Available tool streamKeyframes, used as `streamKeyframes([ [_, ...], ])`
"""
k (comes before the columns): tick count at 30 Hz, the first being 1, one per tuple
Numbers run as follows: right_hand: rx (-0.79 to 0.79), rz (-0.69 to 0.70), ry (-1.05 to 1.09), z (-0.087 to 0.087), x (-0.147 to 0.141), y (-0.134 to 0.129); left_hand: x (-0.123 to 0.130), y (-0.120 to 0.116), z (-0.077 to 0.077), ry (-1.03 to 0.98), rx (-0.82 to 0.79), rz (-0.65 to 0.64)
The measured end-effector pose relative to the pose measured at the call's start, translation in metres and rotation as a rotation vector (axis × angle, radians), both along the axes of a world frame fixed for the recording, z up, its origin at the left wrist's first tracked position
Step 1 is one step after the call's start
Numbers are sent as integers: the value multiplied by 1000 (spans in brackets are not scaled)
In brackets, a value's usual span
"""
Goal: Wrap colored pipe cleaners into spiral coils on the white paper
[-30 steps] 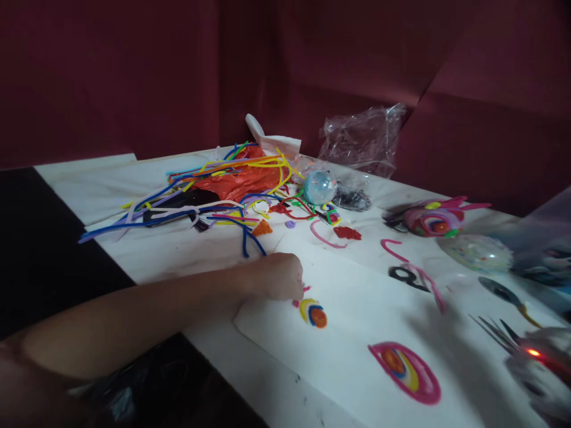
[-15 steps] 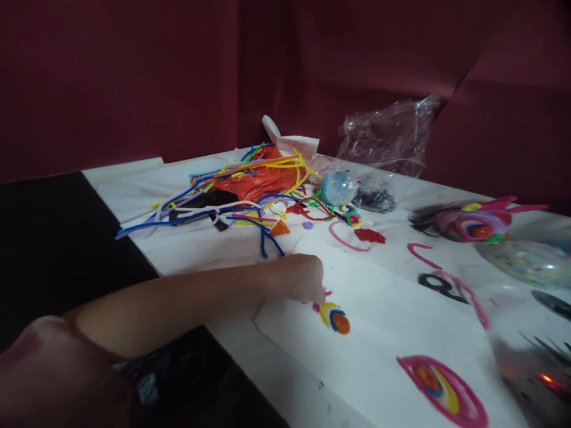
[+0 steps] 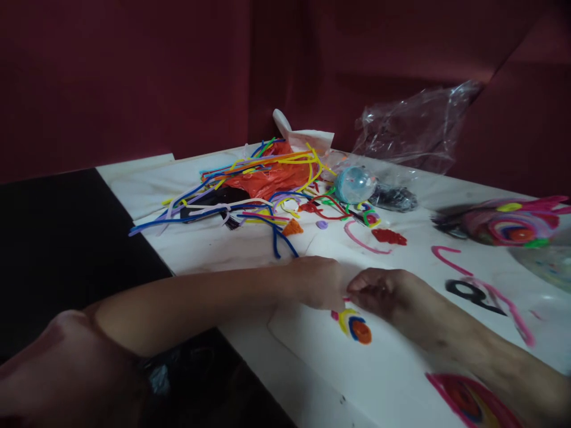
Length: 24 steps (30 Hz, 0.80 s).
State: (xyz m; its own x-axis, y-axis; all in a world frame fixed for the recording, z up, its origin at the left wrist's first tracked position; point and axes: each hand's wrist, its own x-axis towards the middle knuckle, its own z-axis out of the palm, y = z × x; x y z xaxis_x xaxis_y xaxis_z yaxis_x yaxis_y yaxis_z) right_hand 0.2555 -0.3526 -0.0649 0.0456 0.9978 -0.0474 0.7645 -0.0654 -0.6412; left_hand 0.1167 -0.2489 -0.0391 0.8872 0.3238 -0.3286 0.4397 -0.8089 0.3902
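My left hand [image 3: 319, 282] is closed over the white paper, and a short bit of pink pipe cleaner [image 3: 347, 300] shows at its fingertips. From the right, my right hand [image 3: 383, 291] meets it, thumb and fingers pinched at the same pink strand. Just below both hands lies a small eye shape [image 3: 355, 327] of pink, yellow, blue and orange on the paper [image 3: 312, 362]. A larger pink-edged eye shape [image 3: 468, 398] is partly covered by my right forearm.
Colourful pipe cleaners [image 3: 214, 208] are heaped on red plastic [image 3: 276, 178] at the back. Beyond the hands are a clear-and-blue ball [image 3: 355, 185], a clear plastic bag [image 3: 410, 131], a black figure-eight piece [image 3: 473, 295] and a decorated pink mask-like piece [image 3: 513, 223]. Dark red walls stand behind.
My right hand has come in from the right and joined the left at the pink strand. The view has shifted a little, moving the scene rightward.
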Motion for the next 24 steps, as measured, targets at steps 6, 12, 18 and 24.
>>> streamKeyframes([
  [6, -107, 103, 183, -13, 10, 9, 0, 1, -1, -16, -39, -1],
  [12, -108, 92, 282, -21, 10, 12, -2, 3, -2, -55, -97, -1],
  [18, -118, 59, 317, -23, 9, 13, -4, 4, -1, -88, -146, -3],
  [24, -123, 63, 322, -23, 8, 11, -4, 4, -1, -99, -189, 18],
])
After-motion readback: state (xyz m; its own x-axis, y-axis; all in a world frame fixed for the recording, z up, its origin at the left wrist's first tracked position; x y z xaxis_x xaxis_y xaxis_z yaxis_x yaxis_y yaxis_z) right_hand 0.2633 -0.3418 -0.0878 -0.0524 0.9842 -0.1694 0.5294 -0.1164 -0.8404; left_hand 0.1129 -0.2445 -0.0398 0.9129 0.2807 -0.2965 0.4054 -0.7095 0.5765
